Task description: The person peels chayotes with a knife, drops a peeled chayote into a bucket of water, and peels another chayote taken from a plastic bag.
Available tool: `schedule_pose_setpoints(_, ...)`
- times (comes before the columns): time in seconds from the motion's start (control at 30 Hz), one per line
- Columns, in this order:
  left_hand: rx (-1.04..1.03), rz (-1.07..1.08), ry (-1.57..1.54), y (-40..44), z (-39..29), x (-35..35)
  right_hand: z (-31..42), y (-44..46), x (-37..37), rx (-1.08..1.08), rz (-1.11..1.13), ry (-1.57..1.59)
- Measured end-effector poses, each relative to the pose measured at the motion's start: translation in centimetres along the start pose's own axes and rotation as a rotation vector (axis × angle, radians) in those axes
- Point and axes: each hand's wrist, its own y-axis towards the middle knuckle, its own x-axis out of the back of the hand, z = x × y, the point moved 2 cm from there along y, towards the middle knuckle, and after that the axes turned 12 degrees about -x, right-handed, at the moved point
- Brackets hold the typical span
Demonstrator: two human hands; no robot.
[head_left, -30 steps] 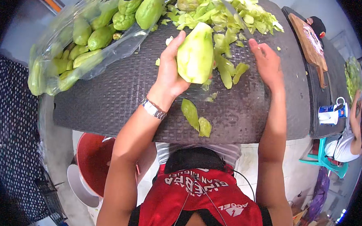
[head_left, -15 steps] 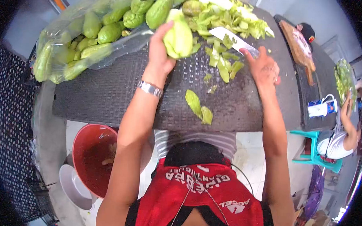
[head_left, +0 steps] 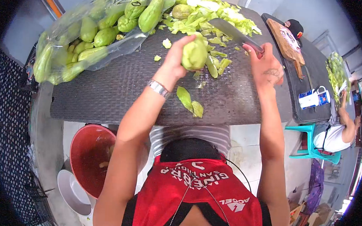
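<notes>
My left hand (head_left: pixel 176 61) is closed round a pale green chayote (head_left: pixel 194 55), held above the dark woven-pattern table (head_left: pixel 129 98). In my right hand (head_left: pixel 267 68) is a kitchen knife (head_left: pixel 230 31), its broad blade pointing up and left, apart from the chayote. Strips of green peel (head_left: pixel 212 66) lie on the table between my hands, and two larger peel pieces (head_left: pixel 184 98) rest nearer the front edge. Beyond the blade is a heap of pale peelings (head_left: pixel 217 11). To the left, a clear plastic bag (head_left: pixel 139 40) holds several whole chayotes (head_left: pixel 106 37).
Below the table at left stand a red bucket (head_left: pixel 91 161) and a white basin (head_left: pixel 74 193). At right are a wooden board (head_left: pixel 284 44), a black cap (head_left: pixel 294 27) and mugs (head_left: pixel 309 99). A person (head_left: pixel 333 138) sits on a teal chair (head_left: pixel 309 141) handling bagged greens (head_left: pixel 337 73).
The chayote in my left hand has moved right and down and turned end-on. The knife blade has tilted, and small pale pieces now lie left of the chayote.
</notes>
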Motion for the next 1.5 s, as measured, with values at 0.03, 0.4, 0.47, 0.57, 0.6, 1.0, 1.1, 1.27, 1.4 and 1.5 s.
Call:
schedule_pose_setpoints(0.03,-0.03,-0.005,0.029,-0.2,-0.9,0.6,-0.4,0.1,0.2,-0.029,0.036,0.013)
schedule_pose_setpoints(0.4,-0.15,0.166,-0.002,-1.0,-7.9,6.3,-2.6,-2.0,-4.5,-0.153,0.455,0.182)
schedule_pose_setpoints(0.47,-0.15,0.133,0.012,-1.4,-8.6,7.9,-1.8,-4.0,-2.3,-0.088,0.641,0.317)
schedule_pose_setpoints(0.57,-0.182,0.044,0.01,-1.6,-8.3,10.5,-0.9,-8.5,1.0,0.089,0.688,0.275)
schedule_pose_setpoints(0.6,-0.181,0.042,0.008,-1.8,-8.1,11.2,-1.2,-10.0,1.7,0.143,0.693,0.312)
schedule_pose_setpoints(1.0,-0.191,-0.004,0.016,-1.6,-7.4,10.9,-5.1,-9.0,-2.1,0.363,0.382,0.324)
schedule_pose_setpoints(1.1,-0.184,0.019,0.025,-1.3,-7.1,11.5,-4.4,-5.5,-5.7,0.198,0.282,0.395)
schedule_pose_setpoints(1.27,-0.2,0.023,0.015,-1.5,-7.1,11.8,-2.9,-7.3,-1.4,0.22,0.425,0.496)
schedule_pose_setpoints(1.4,-0.201,0.016,0.043,-1.3,-7.2,11.6,-5.5,-13.2,2.2,0.374,0.637,0.512)
schedule_pose_setpoints(1.5,-0.212,0.019,0.065,-1.6,-7.2,11.1,-6.4,-14.3,3.0,0.425,0.616,0.508)
